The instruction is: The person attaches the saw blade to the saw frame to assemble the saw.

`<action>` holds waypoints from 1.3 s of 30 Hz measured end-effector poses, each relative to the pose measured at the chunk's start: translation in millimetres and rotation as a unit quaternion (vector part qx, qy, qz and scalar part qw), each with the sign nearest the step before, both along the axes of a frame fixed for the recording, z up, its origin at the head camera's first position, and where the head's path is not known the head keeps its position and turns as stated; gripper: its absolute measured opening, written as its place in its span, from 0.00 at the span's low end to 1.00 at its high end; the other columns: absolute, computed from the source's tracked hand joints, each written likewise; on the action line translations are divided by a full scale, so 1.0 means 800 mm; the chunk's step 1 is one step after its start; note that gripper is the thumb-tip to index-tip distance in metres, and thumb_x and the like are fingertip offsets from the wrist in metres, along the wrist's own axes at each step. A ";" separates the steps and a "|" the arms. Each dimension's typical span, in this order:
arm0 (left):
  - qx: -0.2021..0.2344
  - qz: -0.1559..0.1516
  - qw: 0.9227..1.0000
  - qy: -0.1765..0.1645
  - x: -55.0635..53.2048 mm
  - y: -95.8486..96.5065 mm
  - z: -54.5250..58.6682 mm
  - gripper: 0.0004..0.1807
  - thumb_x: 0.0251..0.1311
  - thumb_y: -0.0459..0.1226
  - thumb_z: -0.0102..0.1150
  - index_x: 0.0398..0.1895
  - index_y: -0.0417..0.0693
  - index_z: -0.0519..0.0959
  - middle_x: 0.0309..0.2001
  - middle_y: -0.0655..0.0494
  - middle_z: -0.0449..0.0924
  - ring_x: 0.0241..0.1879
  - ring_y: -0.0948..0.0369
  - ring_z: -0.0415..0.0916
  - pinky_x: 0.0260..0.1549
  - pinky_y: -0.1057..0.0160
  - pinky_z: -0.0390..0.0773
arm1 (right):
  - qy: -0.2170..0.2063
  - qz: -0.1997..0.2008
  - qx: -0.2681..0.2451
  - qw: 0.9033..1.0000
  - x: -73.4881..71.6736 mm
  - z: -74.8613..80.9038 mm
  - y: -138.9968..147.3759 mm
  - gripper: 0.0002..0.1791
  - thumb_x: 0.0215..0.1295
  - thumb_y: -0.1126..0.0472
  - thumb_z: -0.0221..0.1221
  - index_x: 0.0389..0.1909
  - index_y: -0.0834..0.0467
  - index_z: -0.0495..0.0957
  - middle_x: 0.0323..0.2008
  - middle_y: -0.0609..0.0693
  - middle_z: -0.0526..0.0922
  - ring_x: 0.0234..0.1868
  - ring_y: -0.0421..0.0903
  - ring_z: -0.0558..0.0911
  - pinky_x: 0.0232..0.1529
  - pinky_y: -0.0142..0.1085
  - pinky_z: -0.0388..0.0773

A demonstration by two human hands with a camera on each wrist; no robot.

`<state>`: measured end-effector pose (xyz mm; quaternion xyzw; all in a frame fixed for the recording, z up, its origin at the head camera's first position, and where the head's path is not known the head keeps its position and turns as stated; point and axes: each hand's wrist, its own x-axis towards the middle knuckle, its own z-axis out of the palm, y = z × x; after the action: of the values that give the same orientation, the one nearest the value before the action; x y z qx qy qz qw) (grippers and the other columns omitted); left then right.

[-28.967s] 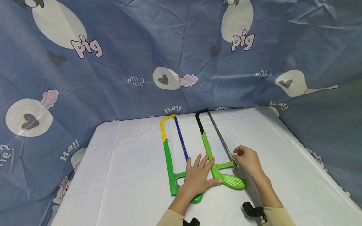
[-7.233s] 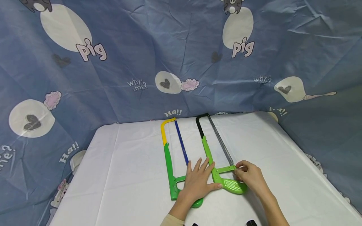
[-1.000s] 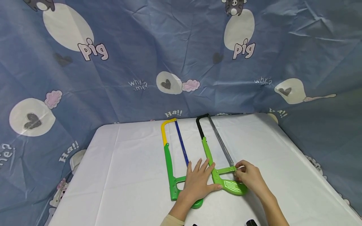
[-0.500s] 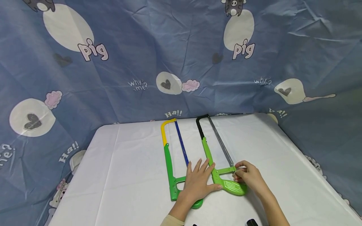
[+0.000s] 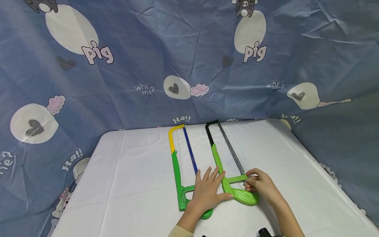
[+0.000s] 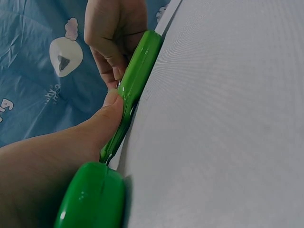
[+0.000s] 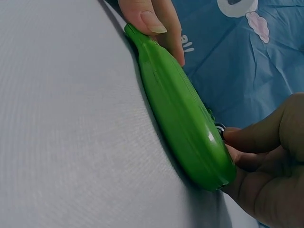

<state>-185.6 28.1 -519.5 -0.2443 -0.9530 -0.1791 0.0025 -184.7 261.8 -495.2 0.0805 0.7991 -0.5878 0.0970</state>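
Note:
Two hacksaws lie side by side on the white table. The left one has a dark green and yellow frame with a blue blade. The right one has a light green frame, a black front arm and a grey blade. My left hand lies with fingers spread across both saws, covering part of the dark green handle; its thumb touches the light green handle. At the end of the light green crossbar, my right hand pinches a small metal wing nut, mostly hidden by the fingertips.
A white cloth covers the table. Behind and beside it hangs a blue printed curtain, which the saws' far ends nearly reach. A black wrist camera mount shows below my right hand.
Since the oldest frame, my right hand has moved from beside the blade's lower end down to the wing nut. Lately only its fingers shift slightly there. The left hand stays put.

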 end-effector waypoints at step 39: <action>-0.015 0.001 1.000 0.016 0.002 0.000 0.004 0.48 0.57 0.74 0.46 0.77 0.63 0.59 0.80 0.54 0.52 0.79 0.47 0.50 0.72 0.31 0.44 | 0.180 0.021 0.390 0.903 0.014 0.005 -0.023 0.19 0.50 0.65 0.72 0.43 0.65 0.82 0.29 0.52 0.81 0.28 0.45 0.77 0.28 0.39 0.74</action>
<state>-184.0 28.0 -516.3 -0.2461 -0.9557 -0.1608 0.0143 -173.6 243.2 -491.0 -0.0122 0.9699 -0.2312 -0.0752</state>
